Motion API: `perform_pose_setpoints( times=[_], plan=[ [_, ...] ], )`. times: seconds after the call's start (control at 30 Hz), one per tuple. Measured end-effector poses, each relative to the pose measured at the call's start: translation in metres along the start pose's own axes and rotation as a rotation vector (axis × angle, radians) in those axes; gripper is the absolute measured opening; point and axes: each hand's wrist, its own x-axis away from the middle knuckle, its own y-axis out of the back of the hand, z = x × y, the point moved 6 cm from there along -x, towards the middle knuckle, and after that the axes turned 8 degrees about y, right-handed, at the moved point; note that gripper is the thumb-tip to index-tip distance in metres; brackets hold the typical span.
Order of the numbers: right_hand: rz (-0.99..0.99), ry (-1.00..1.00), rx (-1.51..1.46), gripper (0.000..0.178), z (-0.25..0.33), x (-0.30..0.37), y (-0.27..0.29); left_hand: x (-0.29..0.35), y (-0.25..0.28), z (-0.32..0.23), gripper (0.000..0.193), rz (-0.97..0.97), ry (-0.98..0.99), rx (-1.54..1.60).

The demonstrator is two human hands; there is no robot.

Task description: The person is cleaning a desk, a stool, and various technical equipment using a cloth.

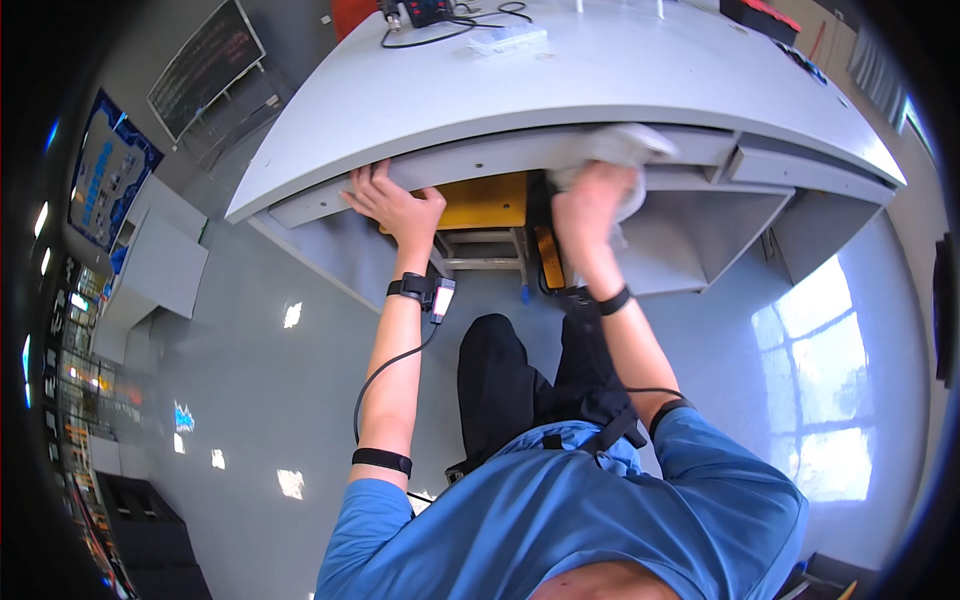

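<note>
A long grey drawer front [478, 165] sits beneath the top of a white desk [450, 80]. My left hand [395, 203] lies against the drawer front's left part, fingers spread and thumb apart, the fingertips up at the desktop's edge. Bunched in my right hand [592, 205] is a white cloth [632, 148], pressed to the drawer front right of its middle. Motion blurs the cloth and that hand, and the palm side is hidden.
Under the desk stand a yellow-topped stool [485, 203] and open grey compartments [665, 240]. A second drawer [800, 172] is at the right. Black cables [430, 40] and a clear plastic packet [510, 40] lie at the desktop's far side. A cable runs along my left forearm.
</note>
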Motion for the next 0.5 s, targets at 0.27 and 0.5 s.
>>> perform_pose_setpoints(
  times=[0.27, 0.5],
  plan=[
    [0.09, 0.188, -0.387, 0.053, 0.115, 0.025, -0.032, -0.004, 0.005, 0.008, 0.063, 0.039, -0.042, -0.026],
    [-0.031, -0.04, 0.007, 0.065, -0.017, -0.007, 0.005, 0.0, 0.007, 0.009, 0.06, 0.01, -0.022, -0.029]
  ],
)
